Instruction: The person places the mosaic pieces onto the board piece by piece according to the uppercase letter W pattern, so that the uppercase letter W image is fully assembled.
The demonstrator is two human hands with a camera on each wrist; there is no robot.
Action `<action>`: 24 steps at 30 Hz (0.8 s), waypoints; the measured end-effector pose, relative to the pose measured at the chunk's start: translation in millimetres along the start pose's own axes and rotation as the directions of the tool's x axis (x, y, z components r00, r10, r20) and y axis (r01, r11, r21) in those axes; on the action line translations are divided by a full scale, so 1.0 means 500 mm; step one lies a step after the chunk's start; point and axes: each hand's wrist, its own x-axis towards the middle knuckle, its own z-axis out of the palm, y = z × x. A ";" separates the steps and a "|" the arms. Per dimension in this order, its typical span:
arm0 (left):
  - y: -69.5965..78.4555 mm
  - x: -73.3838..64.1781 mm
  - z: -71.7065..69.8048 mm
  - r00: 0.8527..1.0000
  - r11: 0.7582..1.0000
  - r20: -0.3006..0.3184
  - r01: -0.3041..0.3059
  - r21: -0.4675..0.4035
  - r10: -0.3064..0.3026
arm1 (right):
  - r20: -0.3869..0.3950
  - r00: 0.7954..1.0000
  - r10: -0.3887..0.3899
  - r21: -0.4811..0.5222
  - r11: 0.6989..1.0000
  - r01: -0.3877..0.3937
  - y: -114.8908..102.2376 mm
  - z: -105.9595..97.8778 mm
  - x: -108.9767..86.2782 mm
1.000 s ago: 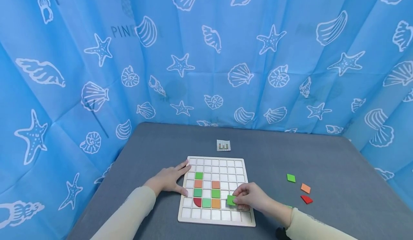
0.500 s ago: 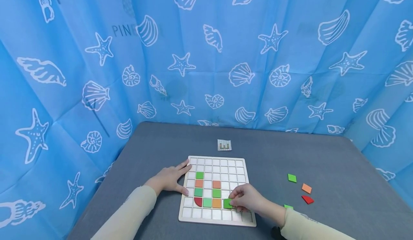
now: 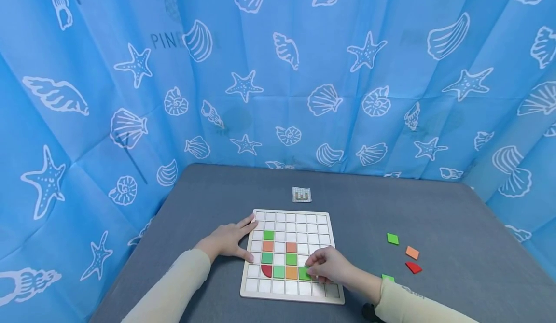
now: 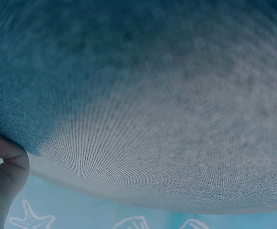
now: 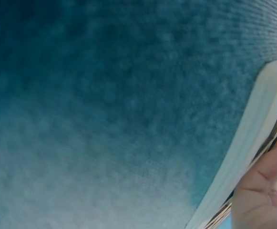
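Observation:
A white grid board point(image 3: 291, 299) with a pale rim lies on the table. My left hand point(image 3: 228, 239) rests along its left edge, fingers spread and straight. My right hand point(image 3: 330, 265) has its thumb and fingers on the right side of a green square tile point(image 3: 304, 273), which lies in a cell beside an orange square tile point(image 3: 291, 272). That row also holds a mint tile point(image 3: 278, 272) and a red quarter-round tile point(image 3: 266, 271). Green and orange tiles stand in columns above. The right wrist view shows the board's edge point(image 5: 243, 129) and a sliver of green by the fingers.
Right of the board lie a loose green tile point(image 3: 393, 238), an orange tile point(image 3: 412, 252) and a red quarter-round tile point(image 3: 413, 267). Another green tile point(image 3: 388, 278) is partly covered by the right forearm. A small patterned card point(image 3: 301, 195) lies behind the board.
My right hand has moved slightly left and brought the green tile from above the board into the cell beside the orange one. The left hand has stayed in place.

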 end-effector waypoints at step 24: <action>-0.006 0.001 0.005 1.000 1.000 -0.016 -0.011 0.000 0.011 | -0.058 0.998 -0.013 0.083 0.996 0.018 0.027 -0.164 -0.043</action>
